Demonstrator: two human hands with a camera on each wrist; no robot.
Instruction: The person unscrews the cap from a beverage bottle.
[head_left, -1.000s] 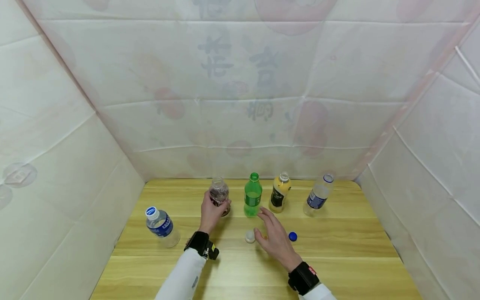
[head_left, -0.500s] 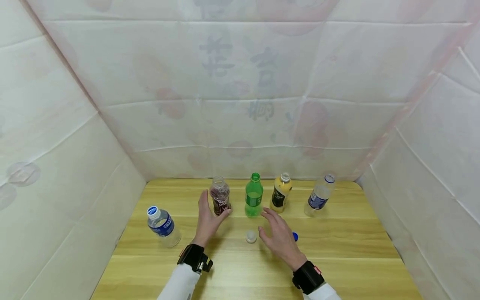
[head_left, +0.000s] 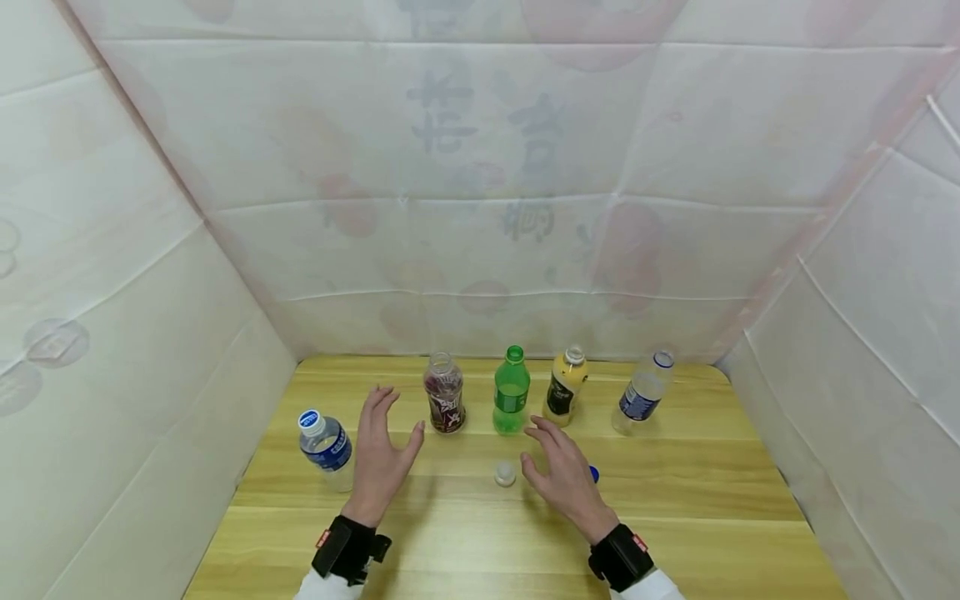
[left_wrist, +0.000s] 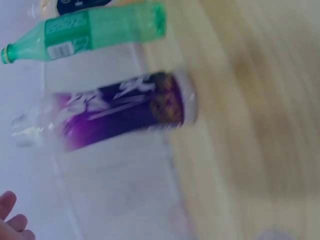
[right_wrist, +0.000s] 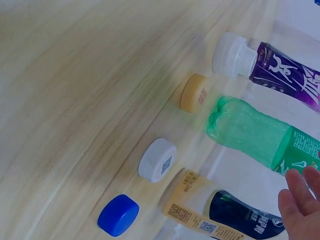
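My left hand (head_left: 381,467) is open and holds nothing, fingers spread, between the capped blue-labelled bottle (head_left: 328,450) and the purple-labelled bottle (head_left: 446,400). Its fingertips show at the lower left of the left wrist view. My right hand (head_left: 566,479) hovers over the table in front of the green bottle (head_left: 511,398), fingers loosely bent and empty. Bottle caps lie below it: a blue cap (right_wrist: 118,215), a white cap (right_wrist: 157,160), a yellow cap (right_wrist: 193,93) and another white cap (right_wrist: 229,54). In the head view this hand covers some of them.
A yellow bottle (head_left: 565,387) and a clear bottle with a blue label (head_left: 641,400) stand uncapped to the right of the green one. The wooden table (head_left: 480,550) is enclosed by pale cloth walls (head_left: 480,250) behind and on both sides.
My left hand has let go of the purple-labelled bottle and drawn back to the left, its fingers spreading. The bottle stays upright. My right hand has barely moved.
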